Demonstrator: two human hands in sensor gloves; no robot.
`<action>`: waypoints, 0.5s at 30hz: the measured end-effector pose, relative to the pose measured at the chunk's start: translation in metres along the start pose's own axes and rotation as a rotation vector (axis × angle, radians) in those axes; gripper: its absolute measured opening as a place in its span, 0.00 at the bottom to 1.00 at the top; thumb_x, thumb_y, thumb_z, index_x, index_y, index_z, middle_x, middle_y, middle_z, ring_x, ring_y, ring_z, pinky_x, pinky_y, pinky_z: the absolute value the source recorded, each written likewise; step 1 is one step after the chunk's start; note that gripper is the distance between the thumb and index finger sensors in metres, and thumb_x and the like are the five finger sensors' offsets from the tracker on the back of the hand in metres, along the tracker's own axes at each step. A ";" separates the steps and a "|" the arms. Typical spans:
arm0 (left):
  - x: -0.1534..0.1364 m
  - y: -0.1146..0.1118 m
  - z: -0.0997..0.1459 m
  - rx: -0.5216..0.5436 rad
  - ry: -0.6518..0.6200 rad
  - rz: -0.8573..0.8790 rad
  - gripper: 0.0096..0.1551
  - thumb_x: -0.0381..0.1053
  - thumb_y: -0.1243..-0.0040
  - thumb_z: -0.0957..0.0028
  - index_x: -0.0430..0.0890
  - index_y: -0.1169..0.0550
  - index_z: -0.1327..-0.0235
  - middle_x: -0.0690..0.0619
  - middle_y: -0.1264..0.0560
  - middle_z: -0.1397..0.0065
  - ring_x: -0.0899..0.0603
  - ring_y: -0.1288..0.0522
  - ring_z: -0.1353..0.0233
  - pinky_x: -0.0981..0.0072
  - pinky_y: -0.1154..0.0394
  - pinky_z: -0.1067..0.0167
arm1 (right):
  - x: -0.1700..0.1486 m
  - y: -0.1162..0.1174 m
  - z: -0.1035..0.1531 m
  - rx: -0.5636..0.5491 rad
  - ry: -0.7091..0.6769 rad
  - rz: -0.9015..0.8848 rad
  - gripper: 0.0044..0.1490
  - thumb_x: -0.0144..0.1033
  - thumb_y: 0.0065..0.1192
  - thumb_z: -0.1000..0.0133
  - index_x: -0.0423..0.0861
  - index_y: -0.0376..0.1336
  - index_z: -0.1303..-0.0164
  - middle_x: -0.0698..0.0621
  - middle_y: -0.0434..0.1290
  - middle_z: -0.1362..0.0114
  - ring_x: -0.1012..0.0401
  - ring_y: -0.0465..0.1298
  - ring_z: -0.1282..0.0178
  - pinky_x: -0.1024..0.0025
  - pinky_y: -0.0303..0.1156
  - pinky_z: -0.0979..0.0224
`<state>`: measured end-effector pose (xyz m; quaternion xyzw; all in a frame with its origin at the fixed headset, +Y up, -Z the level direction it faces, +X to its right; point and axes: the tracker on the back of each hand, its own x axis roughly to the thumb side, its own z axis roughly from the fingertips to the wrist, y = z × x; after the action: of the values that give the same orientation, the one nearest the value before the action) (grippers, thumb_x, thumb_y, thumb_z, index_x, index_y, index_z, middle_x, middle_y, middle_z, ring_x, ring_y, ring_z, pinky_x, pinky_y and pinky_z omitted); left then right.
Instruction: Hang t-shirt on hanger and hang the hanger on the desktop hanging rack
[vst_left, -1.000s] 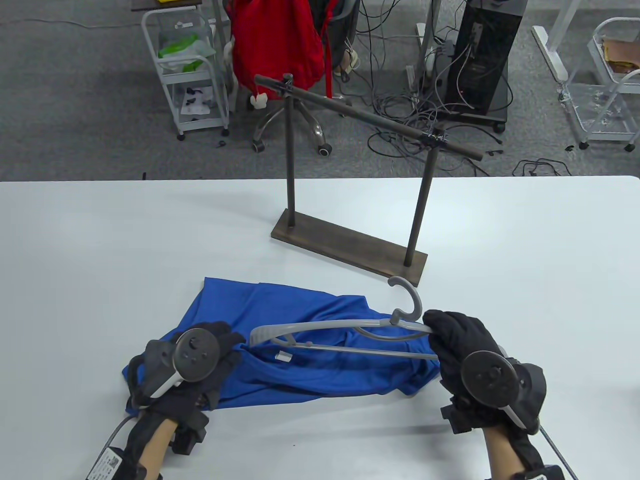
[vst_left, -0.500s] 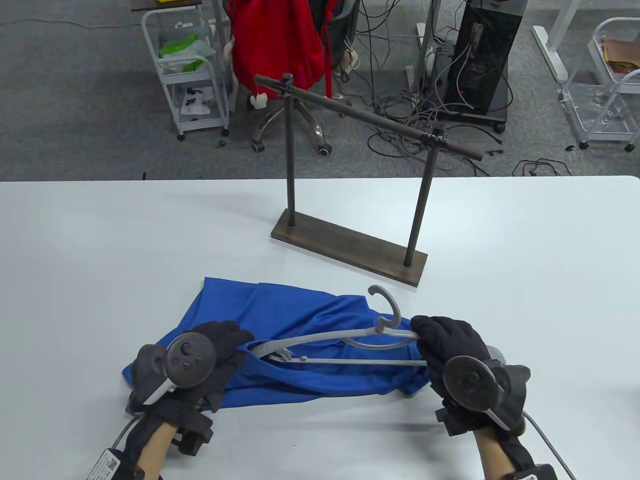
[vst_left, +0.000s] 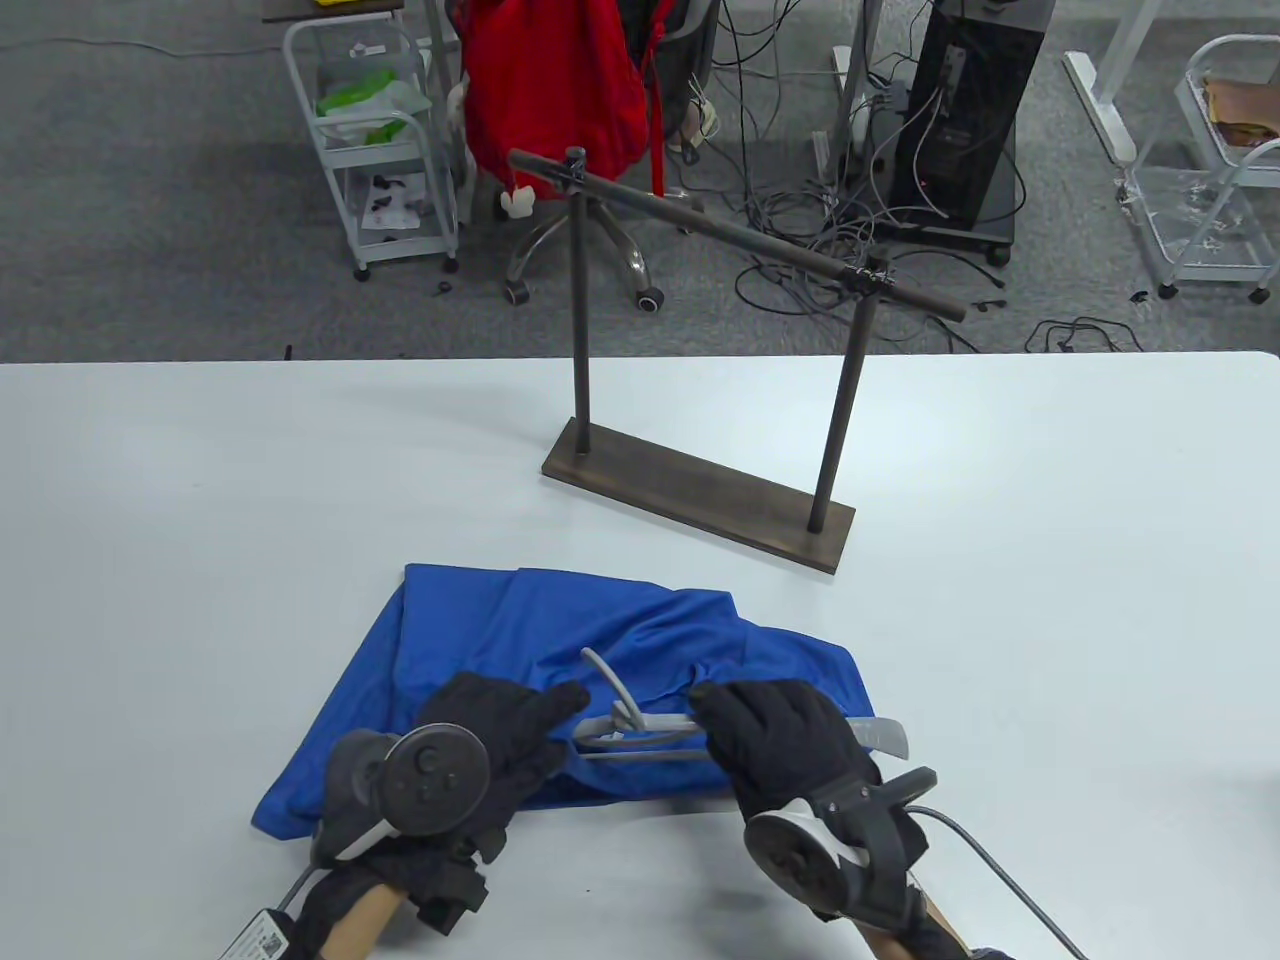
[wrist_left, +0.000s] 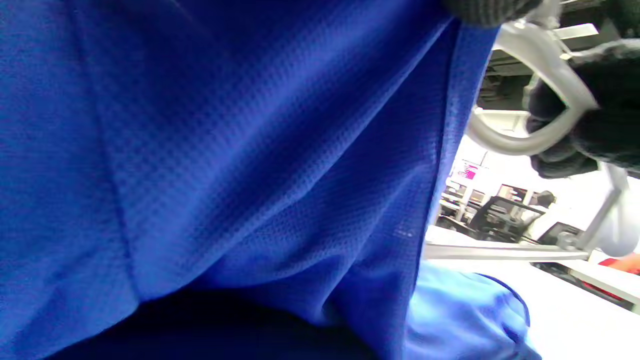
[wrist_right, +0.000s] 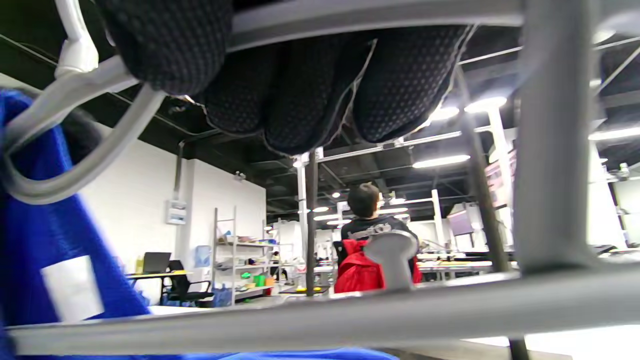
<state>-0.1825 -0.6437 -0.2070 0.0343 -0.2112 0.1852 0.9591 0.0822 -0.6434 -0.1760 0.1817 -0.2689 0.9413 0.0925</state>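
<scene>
A blue t-shirt (vst_left: 560, 640) lies crumpled on the white table (vst_left: 200, 500) near its front edge. A grey plastic hanger (vst_left: 640, 722) is pushed into it: the left arm is hidden under the fabric, while the hook (vst_left: 603, 675) and right end (vst_left: 885, 735) stick out. My right hand (vst_left: 720, 715) grips the hanger just right of the hook; its fingers (wrist_right: 300, 115) curl over the upper arm. My left hand (vst_left: 540, 725) holds the shirt fabric (wrist_left: 225, 150) beside the hook, its index finger stretched toward it. The dark desktop rack (vst_left: 700, 490) stands behind the shirt.
The rack's crossbar (vst_left: 740, 240) slants above the table's far edge, and its base lies a short way beyond the shirt. Off the table are a chair with a red bag (vst_left: 550, 90), white carts (vst_left: 380, 140), cables and a black computer tower (vst_left: 965, 110).
My right hand has moved left and pushed the hanger's left arm into the shirt, out of sight. My left hand has shifted right and slightly nearer with the fabric.
</scene>
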 end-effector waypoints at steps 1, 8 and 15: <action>0.003 -0.001 0.000 -0.005 -0.006 0.001 0.33 0.69 0.51 0.53 0.76 0.31 0.29 0.69 0.21 0.34 0.53 0.23 0.29 0.43 0.35 0.18 | 0.004 0.001 0.000 0.004 -0.012 -0.004 0.28 0.45 0.63 0.48 0.62 0.64 0.35 0.59 0.76 0.35 0.61 0.80 0.38 0.53 0.79 0.29; 0.014 -0.005 0.003 0.011 -0.028 -0.050 0.32 0.69 0.49 0.53 0.72 0.30 0.31 0.70 0.22 0.39 0.54 0.23 0.34 0.46 0.34 0.18 | 0.009 0.005 0.001 0.024 -0.041 -0.002 0.28 0.45 0.62 0.47 0.62 0.63 0.34 0.59 0.75 0.34 0.61 0.80 0.35 0.52 0.77 0.26; 0.014 0.002 0.006 0.137 0.021 -0.105 0.32 0.69 0.50 0.53 0.71 0.30 0.30 0.69 0.22 0.41 0.53 0.23 0.37 0.48 0.31 0.21 | 0.018 -0.006 0.008 -0.113 -0.124 0.092 0.38 0.52 0.57 0.46 0.61 0.54 0.24 0.57 0.63 0.19 0.56 0.68 0.18 0.48 0.66 0.17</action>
<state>-0.1741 -0.6378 -0.1963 0.1089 -0.1860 0.1491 0.9650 0.0693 -0.6413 -0.1595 0.2215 -0.3350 0.9148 0.0426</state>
